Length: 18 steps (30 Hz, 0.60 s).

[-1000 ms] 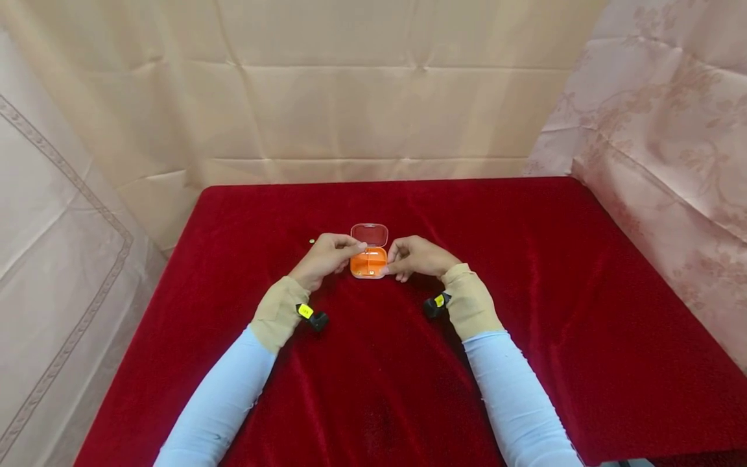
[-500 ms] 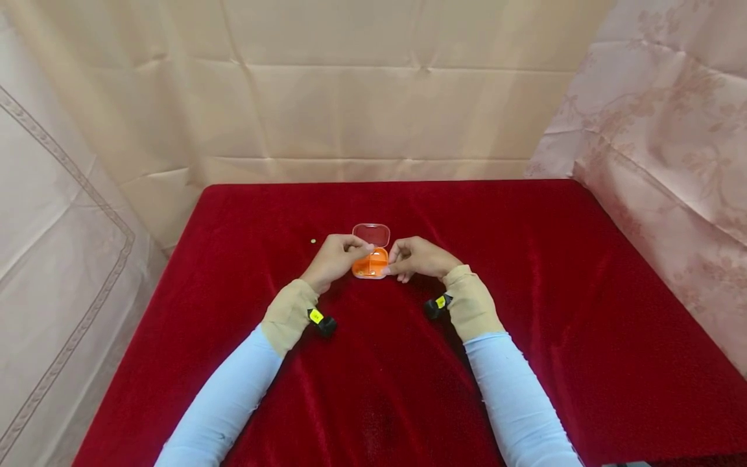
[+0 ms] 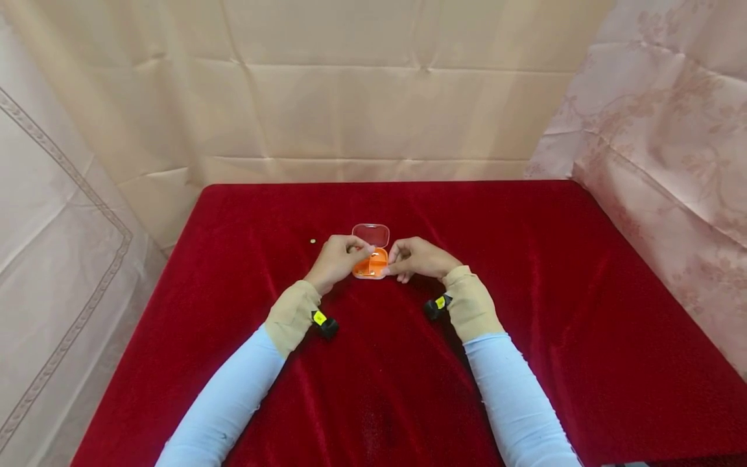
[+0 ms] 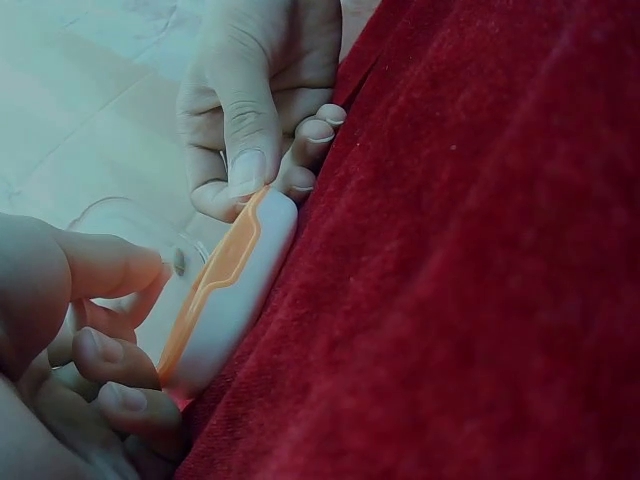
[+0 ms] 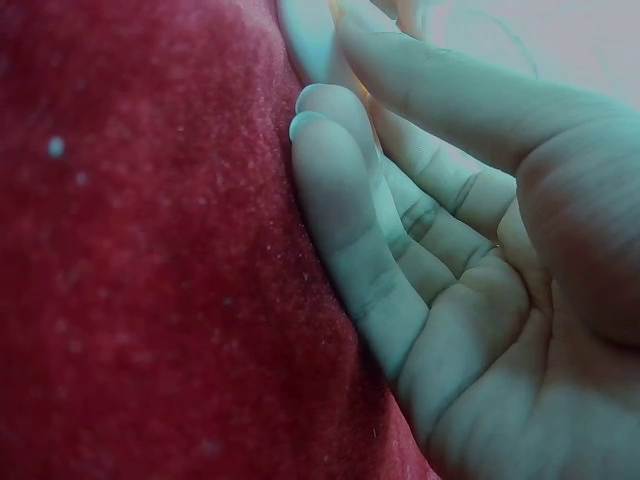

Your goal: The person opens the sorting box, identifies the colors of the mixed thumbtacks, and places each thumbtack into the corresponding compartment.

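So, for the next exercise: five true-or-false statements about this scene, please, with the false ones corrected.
1. The orange box sits with its clear lid open. True.
2. The right hand is away from the box. False: it grips the box's edge.
3. A small pale piece lies on the red cloth, left of the box. True.
4. The box is undivided inside. False: it is divided.
5. The left hand has a small object at its fingertips. True.
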### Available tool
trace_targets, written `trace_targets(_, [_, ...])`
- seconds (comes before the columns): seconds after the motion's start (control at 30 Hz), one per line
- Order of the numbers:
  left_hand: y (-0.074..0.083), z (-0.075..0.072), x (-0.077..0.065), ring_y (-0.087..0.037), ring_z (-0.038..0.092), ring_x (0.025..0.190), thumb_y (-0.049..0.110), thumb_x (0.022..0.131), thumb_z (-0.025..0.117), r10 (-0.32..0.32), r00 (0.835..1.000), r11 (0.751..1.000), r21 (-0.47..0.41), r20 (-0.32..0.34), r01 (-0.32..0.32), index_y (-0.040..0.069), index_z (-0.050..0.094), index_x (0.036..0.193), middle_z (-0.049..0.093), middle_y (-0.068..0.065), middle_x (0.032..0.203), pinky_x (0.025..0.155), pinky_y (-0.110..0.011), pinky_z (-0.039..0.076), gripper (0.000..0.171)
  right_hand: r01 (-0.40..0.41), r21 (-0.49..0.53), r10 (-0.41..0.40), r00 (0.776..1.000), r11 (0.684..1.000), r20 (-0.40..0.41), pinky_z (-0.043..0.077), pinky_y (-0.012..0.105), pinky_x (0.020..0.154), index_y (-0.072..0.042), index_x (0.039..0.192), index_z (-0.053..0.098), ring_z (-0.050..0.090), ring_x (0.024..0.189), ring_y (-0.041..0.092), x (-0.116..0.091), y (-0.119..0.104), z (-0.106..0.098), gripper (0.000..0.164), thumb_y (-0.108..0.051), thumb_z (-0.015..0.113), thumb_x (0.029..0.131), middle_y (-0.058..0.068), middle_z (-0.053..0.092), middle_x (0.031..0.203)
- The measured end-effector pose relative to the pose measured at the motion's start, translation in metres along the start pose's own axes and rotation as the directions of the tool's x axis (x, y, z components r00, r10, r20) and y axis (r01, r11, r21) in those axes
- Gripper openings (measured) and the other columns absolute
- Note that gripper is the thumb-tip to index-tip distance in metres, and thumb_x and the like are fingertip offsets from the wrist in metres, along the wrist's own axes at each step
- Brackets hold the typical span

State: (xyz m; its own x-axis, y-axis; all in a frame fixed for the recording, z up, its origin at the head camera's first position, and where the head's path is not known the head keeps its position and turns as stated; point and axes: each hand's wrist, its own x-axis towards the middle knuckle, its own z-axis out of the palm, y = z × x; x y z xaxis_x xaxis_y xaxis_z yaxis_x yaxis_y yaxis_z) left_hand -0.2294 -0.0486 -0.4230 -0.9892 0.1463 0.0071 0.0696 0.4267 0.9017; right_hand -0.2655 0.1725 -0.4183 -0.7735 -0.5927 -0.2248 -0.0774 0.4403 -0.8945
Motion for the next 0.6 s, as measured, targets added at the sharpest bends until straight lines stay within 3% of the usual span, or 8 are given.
trace_targets(0.2, [-0.002,-0.001,0.001,-0.016,0.046,0.068,0.029,0.093,0.067,0.007,1.000,1.000,0.000,0.014,-0.007,0.011,0.073,0.102,0.058,-0.005,0.078,0.055,-0.024,0.038,0.022,0.001,0.002,-0.001,1.000,1.000,-0.003,0.054,0.036,0.067,0.000,0.096,0.061,0.062,0.065,0.020,0.000,0.001,0.001,0.026,-0.017,0.077,0.084,0.013,0.062,0.083])
trace_targets(0.37, [-0.004,-0.012,0.003,-0.019,0.050,0.076,0.026,0.092,0.068,-0.002,0.999,1.000,-0.006,0.032,0.003,0.007,0.073,0.104,0.064,-0.008,0.088,0.063,-0.026,0.042,0.023,0.009,0.002,-0.009,1.000,1.000,-0.006,0.054,0.036,0.066,0.001,0.096,0.061,0.061,0.064,0.020,-0.001,0.000,0.002,0.027,-0.017,0.078,0.083,0.012,0.062,0.081])
trace_targets(0.5, [-0.003,-0.024,0.003,-0.020,0.050,0.085,0.025,0.092,0.068,-0.045,0.997,0.998,0.044,0.055,0.043,0.006,0.073,0.102,0.066,-0.006,0.096,0.072,-0.029,0.042,0.022,-0.001,0.013,0.001,1.000,1.000,-0.011,0.054,0.037,0.065,0.000,0.095,0.061,0.061,0.063,0.020,-0.001,-0.001,0.002,0.027,-0.017,0.078,0.082,0.012,0.061,0.080])
trace_targets(0.6, [-0.002,-0.029,0.003,-0.019,0.049,0.084,0.025,0.091,0.068,-0.057,0.994,0.993,0.106,0.089,0.048,0.006,0.074,0.098,0.065,-0.004,0.092,0.071,-0.029,0.040,0.021,-0.004,0.013,0.004,1.000,1.000,-0.014,0.054,0.037,0.065,0.000,0.095,0.061,0.061,0.063,0.020,0.000,-0.001,0.002,0.027,-0.016,0.079,0.082,0.013,0.061,0.080])
